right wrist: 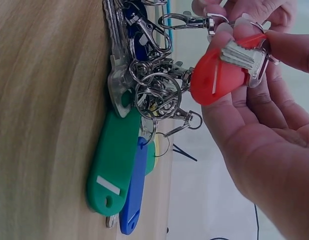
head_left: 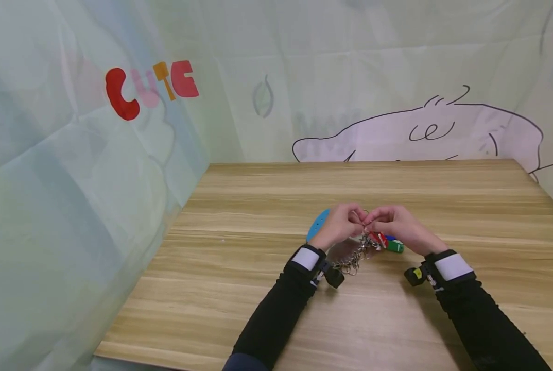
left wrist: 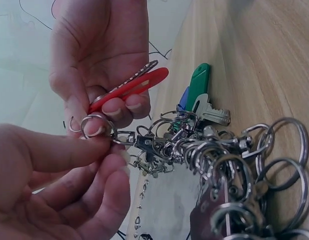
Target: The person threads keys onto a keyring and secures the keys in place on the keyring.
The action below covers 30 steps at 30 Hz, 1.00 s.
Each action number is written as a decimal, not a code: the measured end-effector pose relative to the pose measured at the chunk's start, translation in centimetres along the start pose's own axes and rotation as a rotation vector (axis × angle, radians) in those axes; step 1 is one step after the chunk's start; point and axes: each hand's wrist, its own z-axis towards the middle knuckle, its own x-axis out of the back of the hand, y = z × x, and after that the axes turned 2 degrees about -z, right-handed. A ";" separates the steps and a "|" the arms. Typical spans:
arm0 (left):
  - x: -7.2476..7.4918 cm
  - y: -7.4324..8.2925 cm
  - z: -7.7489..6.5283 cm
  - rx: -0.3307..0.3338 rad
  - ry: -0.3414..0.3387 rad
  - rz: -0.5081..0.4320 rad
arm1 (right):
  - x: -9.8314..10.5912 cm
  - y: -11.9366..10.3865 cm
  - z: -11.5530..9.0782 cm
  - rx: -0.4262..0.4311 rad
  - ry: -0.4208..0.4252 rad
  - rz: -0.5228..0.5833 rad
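Both hands meet over the table. My left hand (head_left: pixel 338 225) pinches a small metal split ring (left wrist: pixel 98 115) between thumb and finger. A swivel clasp (left wrist: pixel 144 142) extends from that ring. My right hand (head_left: pixel 399 226) is at the same ring with its fingertips, and it holds a red key tag (right wrist: pixel 212 80) with a silver key (right wrist: pixel 240 56) lying across it. Below the hands lies a heap of metal clasps and rings (left wrist: pixel 214 160). Beside the heap are a green key tag (right wrist: pixel 114 160), a blue key tag (right wrist: pixel 134 190) and another key (left wrist: pixel 214 114).
A light blue oval piece with small holes (head_left: pixel 317 225) lies behind the left hand on the wooden table (head_left: pixel 239 247). A printed cloth (head_left: pixel 276 93) hangs behind the table and along its left side. Both wrists wear small cameras on straps.
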 end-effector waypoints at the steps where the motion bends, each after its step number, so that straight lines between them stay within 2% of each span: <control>1: 0.0 0.0 0.0 0.007 0.000 -0.006 | 0.0 0.0 0.0 0.006 -0.001 -0.002; 9: -0.1 -0.1 0.0 0.018 0.003 -0.029 | 0.0 0.3 0.2 0.046 -0.017 -0.008; 17: -0.1 0.0 0.0 -0.025 -0.012 0.102 | 0.0 0.4 0.1 0.013 -0.010 0.021; 24: -0.1 0.1 -0.1 -0.017 0.007 0.040 | 0.0 0.3 0.0 0.013 -0.009 0.018; 30: -0.2 0.0 0.0 -0.027 0.016 0.034 | -0.1 0.4 0.1 0.047 -0.016 0.008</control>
